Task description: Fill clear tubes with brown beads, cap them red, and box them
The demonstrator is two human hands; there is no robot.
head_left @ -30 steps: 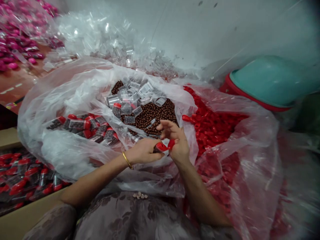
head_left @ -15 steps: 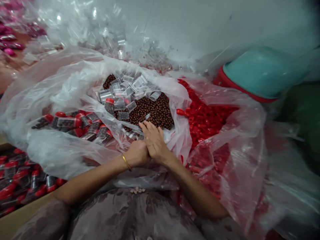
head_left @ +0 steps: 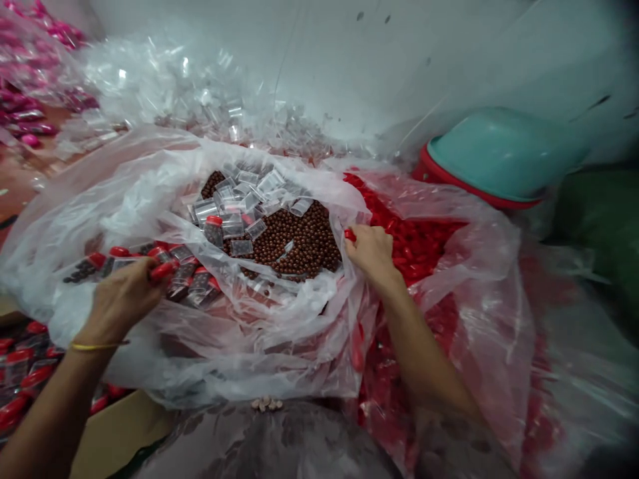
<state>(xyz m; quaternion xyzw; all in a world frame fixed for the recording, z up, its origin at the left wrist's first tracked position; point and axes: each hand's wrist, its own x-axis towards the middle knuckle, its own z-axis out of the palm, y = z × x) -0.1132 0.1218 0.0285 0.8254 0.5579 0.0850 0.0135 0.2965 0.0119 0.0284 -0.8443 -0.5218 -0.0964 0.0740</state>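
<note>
The left hand (head_left: 124, 298) grasps a rounded red plastic cap (head_left: 162, 271) beside clear, red-capped plastic jars (head_left: 198, 285); the right hand (head_left: 373, 254) pinches a small red piece (head_left: 350, 234) near heaped red plastic caps (head_left: 422, 247). Round brown beads (head_left: 299, 241) lie between the hands.

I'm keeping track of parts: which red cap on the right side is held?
The red cap pinched by the right hand, on the brown balls' side; the heaped red caps farther right lie unheld.

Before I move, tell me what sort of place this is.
Probably a small packing workroom: clear containers lie heaped on brown balls, loose red caps are piled alongside, and filled, red-capped containers crowd a tan box.
</note>
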